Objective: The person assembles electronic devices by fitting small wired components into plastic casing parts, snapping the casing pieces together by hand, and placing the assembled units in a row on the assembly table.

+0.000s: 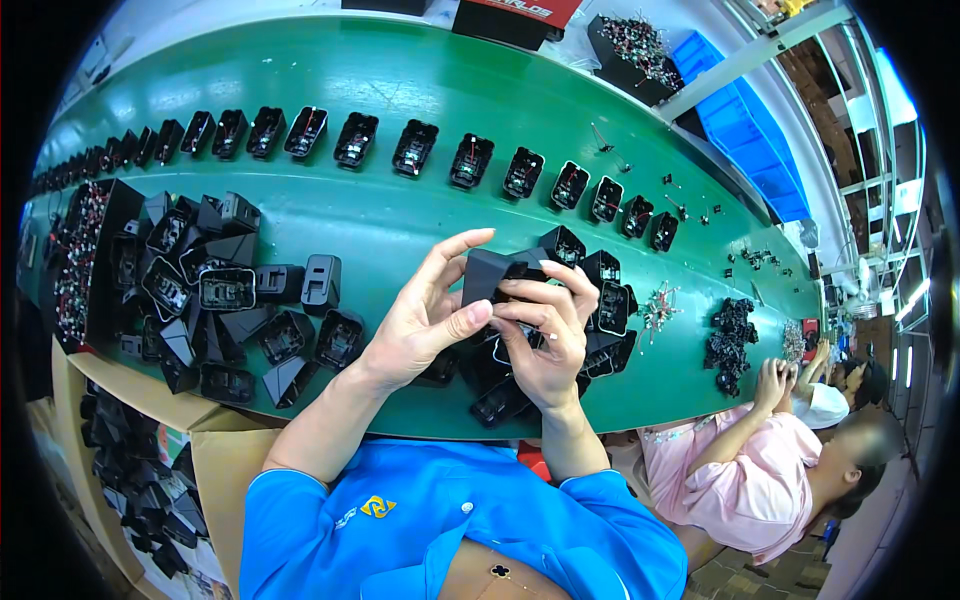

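Between both hands, above the green table [345, 225], is a black plastic housing [484, 277]. My left hand [428, 315] holds its left side, thumb underneath and index finger stretched upward. My right hand [548, 325] has its fingers curled at the housing's right side; whether a small part is pinched there is hidden. Under and behind my right hand lies a pile of black housings [612, 308], some with open cavities showing. To my left is a larger heap of similar black housings [228, 290].
A long row of open black housings [413, 147] runs across the table. A black bin of small wired parts [80, 265] stands at left, above a cardboard box [228, 465] of black pieces. Loose wired parts [658, 310] and small black parts [732, 345] lie right, near a co-worker in pink [750, 470].
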Demonstrator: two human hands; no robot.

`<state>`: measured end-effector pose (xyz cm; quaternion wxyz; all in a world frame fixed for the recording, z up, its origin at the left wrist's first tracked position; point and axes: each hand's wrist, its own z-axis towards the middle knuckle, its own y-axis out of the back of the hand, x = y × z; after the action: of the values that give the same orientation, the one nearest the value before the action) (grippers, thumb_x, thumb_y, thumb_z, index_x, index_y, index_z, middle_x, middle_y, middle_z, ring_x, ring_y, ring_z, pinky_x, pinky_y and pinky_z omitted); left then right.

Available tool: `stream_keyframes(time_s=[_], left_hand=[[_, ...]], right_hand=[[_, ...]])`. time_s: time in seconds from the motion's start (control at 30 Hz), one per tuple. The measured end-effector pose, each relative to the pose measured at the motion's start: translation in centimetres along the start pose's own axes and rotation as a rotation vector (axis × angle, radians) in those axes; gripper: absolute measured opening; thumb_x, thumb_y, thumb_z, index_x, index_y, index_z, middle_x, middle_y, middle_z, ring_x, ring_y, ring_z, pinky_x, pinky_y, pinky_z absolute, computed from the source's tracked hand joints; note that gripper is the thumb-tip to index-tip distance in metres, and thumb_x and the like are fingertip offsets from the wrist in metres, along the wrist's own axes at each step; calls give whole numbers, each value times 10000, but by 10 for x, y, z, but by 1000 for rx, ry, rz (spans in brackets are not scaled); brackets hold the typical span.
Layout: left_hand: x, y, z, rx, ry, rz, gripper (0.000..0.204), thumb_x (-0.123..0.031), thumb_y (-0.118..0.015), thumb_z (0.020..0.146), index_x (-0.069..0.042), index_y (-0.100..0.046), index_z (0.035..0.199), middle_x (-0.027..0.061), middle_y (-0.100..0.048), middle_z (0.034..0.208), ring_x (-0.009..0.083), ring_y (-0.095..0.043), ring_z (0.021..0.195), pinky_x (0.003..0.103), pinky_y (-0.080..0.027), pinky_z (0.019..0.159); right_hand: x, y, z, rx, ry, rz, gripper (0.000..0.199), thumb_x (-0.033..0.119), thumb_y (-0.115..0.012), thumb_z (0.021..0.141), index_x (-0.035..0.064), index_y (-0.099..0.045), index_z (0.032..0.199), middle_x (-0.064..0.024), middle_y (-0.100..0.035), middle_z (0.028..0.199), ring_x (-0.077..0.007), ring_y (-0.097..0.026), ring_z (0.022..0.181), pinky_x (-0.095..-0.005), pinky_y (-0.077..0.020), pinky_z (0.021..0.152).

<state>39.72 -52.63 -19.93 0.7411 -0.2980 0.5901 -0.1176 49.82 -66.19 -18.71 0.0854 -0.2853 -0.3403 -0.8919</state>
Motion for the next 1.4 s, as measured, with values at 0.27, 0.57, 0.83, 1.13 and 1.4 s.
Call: stream_keyframes(time_s=[0.27,0.57,0.83,1.13,1.4], left_hand=[[1,-18,-5,-58,-72,361,703,14,-703,838,-65,-381,1457,142,-513,1339,209,-564,1154,349,-453,1010],[-3,-12,0,143,-164,239,608,55,-664,847,-20,-455,1413,155,-524,1352,231,-559,1189,367,-421,1064],[-11,-15,-5,-42,36,114,609,66,-640,852,11,-425,1419,178,-494,1391,248,-549,1209,360,-424,1063],[9,-36,6,-92,-163,229,531,-50,-608,905,12,-433,1403,196,-491,1384,284,-525,1238,388,-414,1061],[16,-11,15,-39,-191,1060,411,-59,-608,890,-22,-539,1294,152,-547,1286,284,-558,1130,382,-433,999]], right_hand=[[-11,6,1,-78,15,-138,189,73,-775,621,138,-714,787,-78,-527,1343,-308,-414,1222,-469,-300,1066],[-14,4,-4,-221,5,-1,211,71,-756,609,114,-719,812,-122,-489,1383,-324,-410,1222,-465,-322,1049],[5,11,4,-22,-2,-171,313,140,-768,628,80,-671,920,-120,-491,1400,-292,-431,1227,-473,-277,1075],[-27,66,22,-60,79,-402,278,231,-812,667,142,-611,837,-58,-544,1367,-259,-469,1226,-458,-231,1071],[-214,230,35,21,-258,-960,315,255,-834,650,164,-654,892,30,-545,1329,-229,-420,1225,-498,-210,1063]])
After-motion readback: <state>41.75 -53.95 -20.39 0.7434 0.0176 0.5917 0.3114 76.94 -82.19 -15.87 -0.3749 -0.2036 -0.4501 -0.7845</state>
